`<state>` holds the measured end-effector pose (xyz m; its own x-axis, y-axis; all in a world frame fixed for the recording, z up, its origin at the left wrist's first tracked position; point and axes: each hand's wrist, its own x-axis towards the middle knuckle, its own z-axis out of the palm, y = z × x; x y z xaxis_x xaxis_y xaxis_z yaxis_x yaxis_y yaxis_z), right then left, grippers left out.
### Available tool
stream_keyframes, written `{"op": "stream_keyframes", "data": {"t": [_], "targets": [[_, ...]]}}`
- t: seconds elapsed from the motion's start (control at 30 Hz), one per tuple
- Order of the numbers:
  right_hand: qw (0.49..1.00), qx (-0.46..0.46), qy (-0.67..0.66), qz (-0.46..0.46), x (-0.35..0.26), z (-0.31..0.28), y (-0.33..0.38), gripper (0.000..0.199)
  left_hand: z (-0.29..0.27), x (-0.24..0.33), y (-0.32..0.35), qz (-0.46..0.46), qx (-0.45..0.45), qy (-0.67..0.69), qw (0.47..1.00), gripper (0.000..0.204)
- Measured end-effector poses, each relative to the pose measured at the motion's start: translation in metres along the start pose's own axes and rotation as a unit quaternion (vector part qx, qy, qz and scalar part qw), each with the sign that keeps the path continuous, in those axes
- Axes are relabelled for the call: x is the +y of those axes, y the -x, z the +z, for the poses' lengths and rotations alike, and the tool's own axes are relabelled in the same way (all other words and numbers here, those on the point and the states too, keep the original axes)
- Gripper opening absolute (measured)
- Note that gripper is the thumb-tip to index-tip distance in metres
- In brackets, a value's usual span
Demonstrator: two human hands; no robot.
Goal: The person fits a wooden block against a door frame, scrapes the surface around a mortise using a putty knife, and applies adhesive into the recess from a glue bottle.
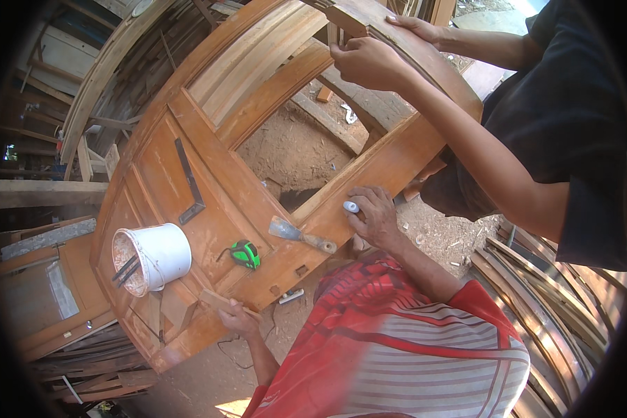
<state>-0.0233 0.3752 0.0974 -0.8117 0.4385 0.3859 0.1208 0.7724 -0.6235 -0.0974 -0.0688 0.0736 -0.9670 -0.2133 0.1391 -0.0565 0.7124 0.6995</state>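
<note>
My left hand (240, 320) is closed on a thin, flat piece of wood (221, 303) at the near edge of a brown panelled door (320, 230) lying flat. My right hand (375, 219) rests on the door's near rail, fingers curled round a tool handle with a rounded pale end (351, 207); the rest of it is hidden. Between my hands lie a putty knife (303, 235) and a green and black tape measure (244, 254). A dark try square (186, 182) is farther back, and a white bucket (166, 254) holding dark sticks stands on the left.
At the right, a co-worker in dark clothes grips a wooden board (425, 66) with both hands over the door's far end. Openings in the door show dirt ground and timber. Stacked wood strips (536, 306) lie at the right, more timber at the left.
</note>
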Motion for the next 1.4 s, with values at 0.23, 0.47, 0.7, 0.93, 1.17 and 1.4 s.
{"op": "stream_keyframes", "data": {"t": [0.23, 0.47, 0.7, 0.93, 1.17, 1.4], "targets": [[1.0, -0.002, -0.001, 0.001, 0.0, 0.001, 0.001, 0.024, 0.0, 0.001, 0.001, -0.017, 0.003, 0.005, 1.0, 0.043], [1.0, 0.003, 0.007, 0.003, 0.003, 0.003, -0.001, 0.024, 0.002, 0.004, 0.003, -0.033, 0.012, 0.01, 0.999, 0.04], [1.0, 0.011, 0.004, -0.005, 0.001, 0.004, 0.002, 0.024, 0.002, 0.003, 0.002, -0.038, 0.007, 0.039, 0.999, 0.038], [1.0, 0.022, 0.003, -0.005, 0.0, 0.004, -0.001, 0.024, 0.001, 0.006, 0.0, -0.02, 0.008, 0.009, 1.0, 0.04], [1.0, 0.026, 0.008, -0.009, 0.0, 0.005, -0.001, 0.026, 0.002, 0.004, -0.001, -0.029, 0.016, -0.012, 0.999, 0.043], [0.999, 0.024, 0.01, -0.028, 0.004, 0.006, 0.0, 0.027, 0.001, -0.005, 0.001, -0.032, 0.005, -0.005, 0.999, 0.046]]}}
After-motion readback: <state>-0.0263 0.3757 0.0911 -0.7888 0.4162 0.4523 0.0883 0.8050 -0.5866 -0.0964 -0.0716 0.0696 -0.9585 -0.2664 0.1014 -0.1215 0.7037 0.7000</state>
